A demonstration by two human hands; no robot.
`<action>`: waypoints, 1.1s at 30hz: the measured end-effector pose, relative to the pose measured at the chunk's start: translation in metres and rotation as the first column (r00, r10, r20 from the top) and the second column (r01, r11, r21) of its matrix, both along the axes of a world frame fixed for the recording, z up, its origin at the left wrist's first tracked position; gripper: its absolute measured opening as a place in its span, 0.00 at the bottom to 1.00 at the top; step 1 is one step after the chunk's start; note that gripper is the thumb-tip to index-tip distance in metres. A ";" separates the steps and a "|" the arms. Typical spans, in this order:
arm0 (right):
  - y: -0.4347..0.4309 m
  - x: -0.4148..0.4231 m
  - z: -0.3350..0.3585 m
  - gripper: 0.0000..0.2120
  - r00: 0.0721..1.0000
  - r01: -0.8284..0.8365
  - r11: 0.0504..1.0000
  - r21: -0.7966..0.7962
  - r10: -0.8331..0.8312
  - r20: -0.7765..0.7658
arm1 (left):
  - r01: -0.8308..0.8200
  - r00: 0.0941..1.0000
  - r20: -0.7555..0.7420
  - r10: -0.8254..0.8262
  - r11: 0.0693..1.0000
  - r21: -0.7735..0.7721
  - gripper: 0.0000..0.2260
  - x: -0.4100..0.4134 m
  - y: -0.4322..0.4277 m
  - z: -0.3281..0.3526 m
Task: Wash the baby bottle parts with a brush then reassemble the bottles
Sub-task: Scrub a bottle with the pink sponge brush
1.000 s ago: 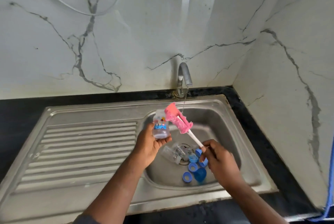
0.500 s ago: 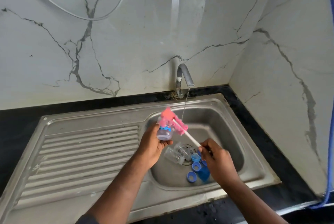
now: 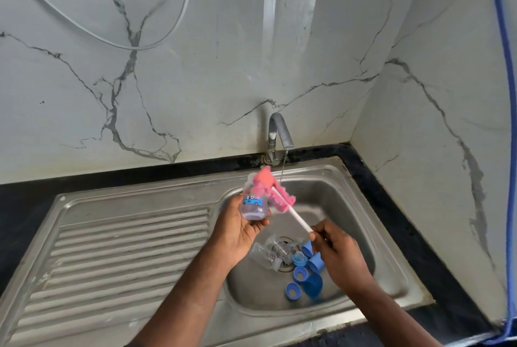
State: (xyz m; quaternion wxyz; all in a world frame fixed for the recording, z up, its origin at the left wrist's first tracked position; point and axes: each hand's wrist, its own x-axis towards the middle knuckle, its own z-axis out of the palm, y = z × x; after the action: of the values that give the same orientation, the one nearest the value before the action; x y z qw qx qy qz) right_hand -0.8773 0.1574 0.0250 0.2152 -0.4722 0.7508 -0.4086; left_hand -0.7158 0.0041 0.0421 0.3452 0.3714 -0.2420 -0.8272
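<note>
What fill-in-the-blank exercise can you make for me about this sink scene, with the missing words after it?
1. The left hand holds a small clear bottle, and the right hand grips a brush whose head is ____.
2. A second clear bottle lies on its ____ in the sink.
3. The loose rings near it are ____.
Missing words: pink, side, blue.
</note>
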 end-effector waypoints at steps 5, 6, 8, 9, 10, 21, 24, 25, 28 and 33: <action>-0.002 -0.013 -0.003 0.08 0.997 -0.050 0.999 -0.020 0.051 0.051 | -0.035 0.999 -0.016 0.036 0.999 0.034 0.13 -0.012 0.000 0.004; -0.004 -0.017 -0.004 0.08 0.997 -0.036 0.999 -0.025 0.037 0.061 | -0.039 0.999 -0.017 0.040 0.998 0.046 0.14 -0.015 -0.001 0.005; -0.006 -0.028 -0.005 0.08 0.998 0.000 1.000 -0.031 0.002 0.061 | -0.049 0.999 -0.020 0.051 0.997 0.068 0.16 -0.021 -0.001 0.008; -0.006 -0.032 -0.006 0.08 0.998 -0.009 1.000 -0.027 0.011 0.064 | -0.061 0.998 -0.021 0.063 0.996 0.068 0.17 -0.025 -0.001 0.009; -0.006 -0.036 -0.007 0.08 0.997 -0.030 0.999 -0.021 0.032 0.069 | -0.078 0.997 -0.024 0.080 0.995 0.063 0.17 -0.027 -0.001 0.008; -0.008 -0.066 -0.012 0.09 0.994 -0.015 0.999 -0.042 0.019 0.104 | -0.090 0.996 0.021 0.091 0.995 -0.037 0.22 -0.042 0.002 0.014; -0.009 -0.072 -0.009 0.08 0.989 -0.087 0.994 -0.059 0.093 0.113 | -0.103 0.994 0.029 0.105 0.993 -0.058 0.24 -0.044 0.004 0.016; -0.010 -0.072 -0.009 0.08 0.987 -0.114 0.992 -0.058 0.120 0.104 | -0.109 0.993 0.030 0.111 0.992 -0.058 0.24 -0.044 0.003 0.015; -0.013 -0.075 -0.009 0.09 0.996 -0.047 0.996 -0.072 0.053 0.076 | -0.103 0.995 0.012 0.103 0.994 -0.028 0.27 -0.044 0.002 0.014; -0.008 -0.081 -0.012 0.07 0.985 -0.153 0.987 -0.055 0.157 0.072 | -0.110 0.994 -0.028 0.110 0.994 -0.018 0.19 -0.042 0.006 0.012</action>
State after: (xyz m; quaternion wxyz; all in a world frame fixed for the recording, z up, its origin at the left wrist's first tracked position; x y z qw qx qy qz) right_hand -0.9585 0.1495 0.0132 0.2632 -0.5185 0.6927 -0.4267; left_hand -0.7581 0.0098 0.0541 0.3969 0.3696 -0.2244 -0.8096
